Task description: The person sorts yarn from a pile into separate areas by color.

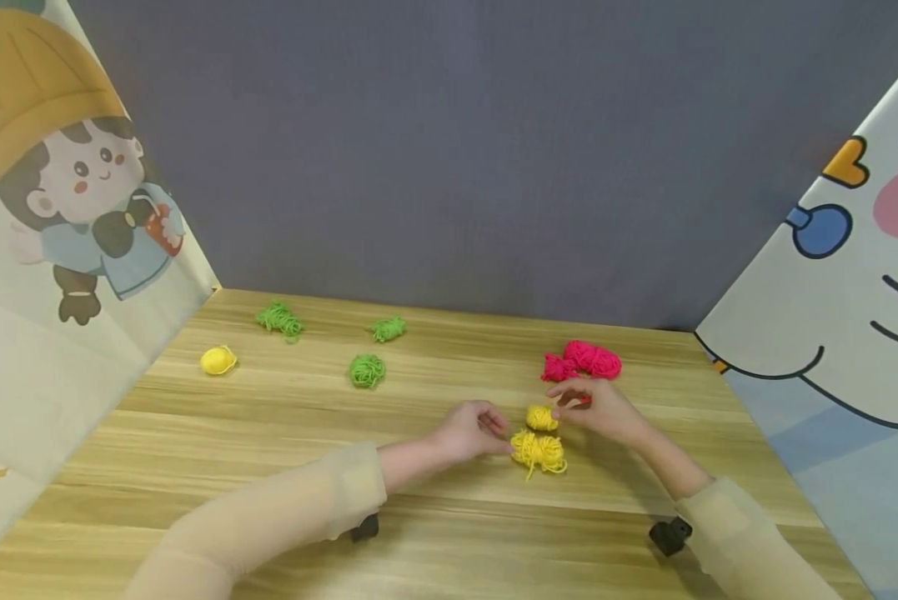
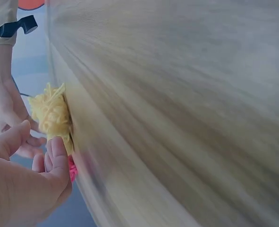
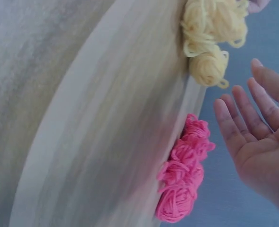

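Observation:
Two pieces of yellow yarn lie close together on the wooden table: a tied, loopy bundle (image 1: pixel 539 452) in front and a smaller wound ball (image 1: pixel 541 417) just behind it. At the left side of the bundle is my left hand (image 1: pixel 469 433), thumb and fingers apart; whether it touches the yarn I cannot tell. My right hand (image 1: pixel 600 408) hovers to the right of the small ball, its fingers loosely spread. In the right wrist view that hand (image 3: pixel 262 137) holds nothing, beside the yellow ball (image 3: pixel 209 67) and bright pink yarn (image 3: pixel 181 179).
Pink yarn bundles (image 1: pixel 594 359) lie behind my right hand. Green yarn (image 1: pixel 367 371) sits in several small bundles at the middle and back left. A lone yellow ball (image 1: pixel 218 360) rests near the left edge. A grey panel (image 1: pixel 449 167) stands along the back.

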Available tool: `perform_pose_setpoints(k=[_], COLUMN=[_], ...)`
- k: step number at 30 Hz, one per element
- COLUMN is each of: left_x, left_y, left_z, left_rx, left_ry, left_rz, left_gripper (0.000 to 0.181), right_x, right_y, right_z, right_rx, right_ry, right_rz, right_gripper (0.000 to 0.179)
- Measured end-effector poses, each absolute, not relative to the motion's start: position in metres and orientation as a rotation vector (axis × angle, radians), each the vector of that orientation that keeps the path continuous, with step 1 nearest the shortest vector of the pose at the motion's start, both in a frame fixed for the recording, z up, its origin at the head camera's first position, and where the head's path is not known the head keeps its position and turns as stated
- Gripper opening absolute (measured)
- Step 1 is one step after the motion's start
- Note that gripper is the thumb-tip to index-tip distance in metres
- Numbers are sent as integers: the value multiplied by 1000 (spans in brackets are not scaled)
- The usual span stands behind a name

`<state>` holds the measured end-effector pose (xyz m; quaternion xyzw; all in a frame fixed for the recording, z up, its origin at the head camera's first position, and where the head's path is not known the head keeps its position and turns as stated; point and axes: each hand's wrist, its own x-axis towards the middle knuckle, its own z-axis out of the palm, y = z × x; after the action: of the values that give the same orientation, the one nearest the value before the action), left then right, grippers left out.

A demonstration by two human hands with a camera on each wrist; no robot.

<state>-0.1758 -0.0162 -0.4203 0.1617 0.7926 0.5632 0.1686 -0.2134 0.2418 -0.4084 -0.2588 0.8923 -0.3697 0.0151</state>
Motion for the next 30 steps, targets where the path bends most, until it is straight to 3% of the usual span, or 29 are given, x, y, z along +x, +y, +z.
perform_pose_setpoints(k=[30], left_x=[-182], left_y=[-118], left_z=[-388], left_rx=[800], left_ry=[2491], left_rz=[1374], left_gripper=[37], right_x=[-166], right_y=[229], right_z=[-399], right_rx=[-709], right_ry=[2819], right_rz=[-1232], right_gripper=[32])
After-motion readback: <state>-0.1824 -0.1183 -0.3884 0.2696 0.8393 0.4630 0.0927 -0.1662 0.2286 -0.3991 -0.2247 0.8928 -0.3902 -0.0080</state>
